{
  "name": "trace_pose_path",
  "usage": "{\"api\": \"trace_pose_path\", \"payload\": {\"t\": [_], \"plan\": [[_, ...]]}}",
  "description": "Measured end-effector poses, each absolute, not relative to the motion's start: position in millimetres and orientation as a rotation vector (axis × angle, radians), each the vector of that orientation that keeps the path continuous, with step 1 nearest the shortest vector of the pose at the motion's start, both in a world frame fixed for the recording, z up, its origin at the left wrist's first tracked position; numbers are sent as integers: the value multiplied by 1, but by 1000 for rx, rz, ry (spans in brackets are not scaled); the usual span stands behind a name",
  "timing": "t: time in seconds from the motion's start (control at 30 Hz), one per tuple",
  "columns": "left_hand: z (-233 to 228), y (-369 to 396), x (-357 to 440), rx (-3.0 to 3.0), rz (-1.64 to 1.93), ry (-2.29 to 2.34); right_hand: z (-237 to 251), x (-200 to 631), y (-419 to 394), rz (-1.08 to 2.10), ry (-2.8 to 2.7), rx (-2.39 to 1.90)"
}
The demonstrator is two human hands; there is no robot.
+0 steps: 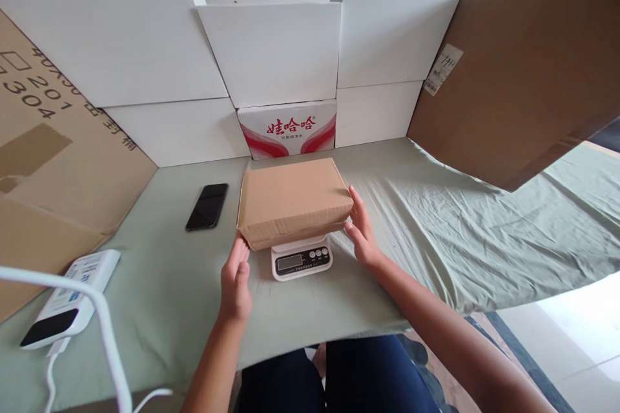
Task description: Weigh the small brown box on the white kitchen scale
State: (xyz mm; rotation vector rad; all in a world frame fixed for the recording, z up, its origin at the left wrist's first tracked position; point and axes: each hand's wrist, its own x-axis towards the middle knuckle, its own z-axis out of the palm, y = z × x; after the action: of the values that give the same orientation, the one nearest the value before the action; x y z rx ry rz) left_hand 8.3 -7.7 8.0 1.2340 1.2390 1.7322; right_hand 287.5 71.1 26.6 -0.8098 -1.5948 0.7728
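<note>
Brown cardboard box (294, 200) sat flat on top of the small white kitchen scale (301, 258), covering most of the platform, only the display panel and buttons poking out at the near edge. Left hand (236, 281) lay open on the near left, fingers straight and together, fingertips right at the box's lower left corner; touching or just short of it, hard to tell from this angle. Nothing gripped there. Right hand (361, 229) stood open against the box's right end, fingers extended along the side, thumb low near the bottom edge, pressed to the cardboard rather than wrapped around it. Both forearms reached in from the near edge, over dark blue trousers.

Pale green cloth (426, 232), wrinkled, covered the table. Black phone (207, 206) lay face up to the left of the box, well apart from it. White device with a dark screen (70, 300) rested at the near left, a white cable (104, 329) curving in front of it. White boxes (268, 51) stacked along the back, one red-and-white printed carton (288, 129) directly behind the brown box. Large cardboard sheets leaned at the left (53, 161) and right (527, 77).
</note>
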Motion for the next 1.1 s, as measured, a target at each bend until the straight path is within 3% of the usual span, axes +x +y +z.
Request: {"api": "trace_pose_path", "payload": {"t": [0.3, 0.5, 0.8, 1.1], "plan": [[25, 3, 1, 1242, 1786, 1238, 59, 288, 78, 810, -1585, -764], [62, 82, -9, 1293, 1749, 1136, 100, 274, 142, 787, -1645, -690], [17, 136, -6, 1194, 1723, 1144, 36, 263, 200, 998, -1491, -826], [4, 142, -19, 1144, 1677, 1221, 25, 264, 202, 956, -1558, -828]]}}
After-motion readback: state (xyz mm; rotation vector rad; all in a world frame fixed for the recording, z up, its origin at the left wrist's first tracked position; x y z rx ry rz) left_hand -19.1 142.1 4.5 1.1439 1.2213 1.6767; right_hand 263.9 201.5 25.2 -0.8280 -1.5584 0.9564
